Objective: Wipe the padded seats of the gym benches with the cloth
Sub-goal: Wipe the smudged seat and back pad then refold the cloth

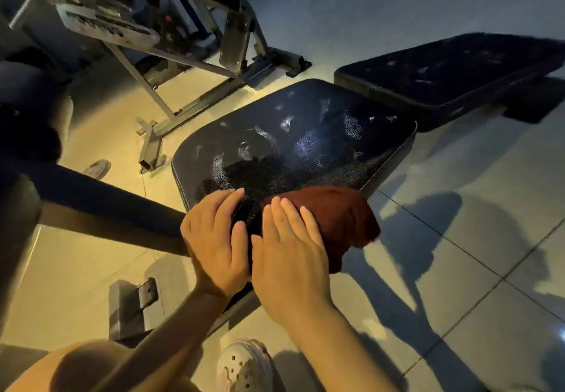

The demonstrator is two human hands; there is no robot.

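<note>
Head view, looking down on a black padded seat [293, 147] whose cracked, scuffed cover shows pale worn patches. A dark red cloth [336, 220] lies on the near right corner of this seat and drapes over its edge toward the tiled floor [458, 238]. The right hand [290, 257] rests flat on the cloth, fingers straight and close together, pressing it against the padding; nothing is clenched in it. The left hand [214, 238] lies just beside the right, at the near left corner of the same seat. Its fingers [229, 199] are extended over the top surface, with the palm over the near edge; it presses rather than grasps, and it does not touch the cloth. A second padded seat [452, 70], also black and scuffed, lies beyond and to the right, apart from the first. A grey metal machine frame [171, 64] stands on the floor at the upper left. A dark padded bar [101, 205] crosses the left side. A light perforated shoe [244, 367] appears at the lower edge.
</note>
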